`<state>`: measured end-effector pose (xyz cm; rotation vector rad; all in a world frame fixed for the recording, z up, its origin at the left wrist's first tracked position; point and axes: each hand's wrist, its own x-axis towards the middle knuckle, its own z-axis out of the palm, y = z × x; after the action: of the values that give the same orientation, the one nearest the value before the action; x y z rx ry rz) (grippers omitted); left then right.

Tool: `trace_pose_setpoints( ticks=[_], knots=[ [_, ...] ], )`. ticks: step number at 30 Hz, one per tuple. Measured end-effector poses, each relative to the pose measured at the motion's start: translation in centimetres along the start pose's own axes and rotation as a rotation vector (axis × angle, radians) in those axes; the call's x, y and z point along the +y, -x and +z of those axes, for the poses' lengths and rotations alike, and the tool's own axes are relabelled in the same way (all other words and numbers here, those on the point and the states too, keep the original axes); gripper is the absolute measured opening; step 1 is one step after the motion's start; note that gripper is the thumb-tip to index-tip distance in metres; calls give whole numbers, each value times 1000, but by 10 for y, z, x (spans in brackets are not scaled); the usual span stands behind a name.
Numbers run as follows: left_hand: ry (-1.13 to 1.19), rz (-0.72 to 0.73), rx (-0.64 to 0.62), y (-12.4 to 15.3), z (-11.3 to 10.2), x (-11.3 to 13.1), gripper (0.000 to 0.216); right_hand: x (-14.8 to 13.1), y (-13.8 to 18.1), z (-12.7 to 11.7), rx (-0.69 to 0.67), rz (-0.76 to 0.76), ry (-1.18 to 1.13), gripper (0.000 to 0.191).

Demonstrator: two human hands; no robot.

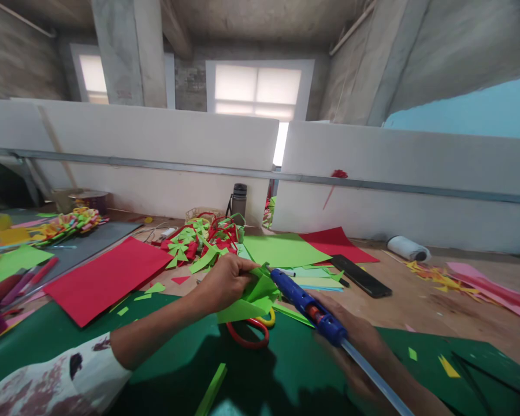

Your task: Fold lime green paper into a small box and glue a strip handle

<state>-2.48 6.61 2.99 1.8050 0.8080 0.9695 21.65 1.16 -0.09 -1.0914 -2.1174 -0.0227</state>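
Note:
My left hand (224,281) pinches a folded light-green paper piece (253,294) above the dark green sheet (156,358). My right hand (357,341) is wrapped round a blue glue gun (309,306) with a clear glue stick sticking out of its back. The gun's nozzle points at the top of the green paper piece and seems to touch it. Red-and-yellow handled scissors (251,332) lie on the dark green sheet just under the paper piece.
A red sheet (106,277) lies to the left, a light-green sheet (281,248) and another red sheet (338,242) behind. A pile of green and red paper bows (201,237), a grey bottle (239,202), a black phone (360,275), a white roll (409,247) and pink-yellow scraps (472,283) surround them.

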Motion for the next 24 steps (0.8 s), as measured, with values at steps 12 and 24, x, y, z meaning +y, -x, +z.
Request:
trace_pose_setpoints(
  ticks=[12, 24],
  knots=[
    [11, -22, -25, -1, 0, -2, 21, -8, -2, -2, 54, -8, 6, 39],
    [33, -42, -16, -1, 2, 3, 23, -6, 0, 2, 94, -9, -18, 38]
  ],
)
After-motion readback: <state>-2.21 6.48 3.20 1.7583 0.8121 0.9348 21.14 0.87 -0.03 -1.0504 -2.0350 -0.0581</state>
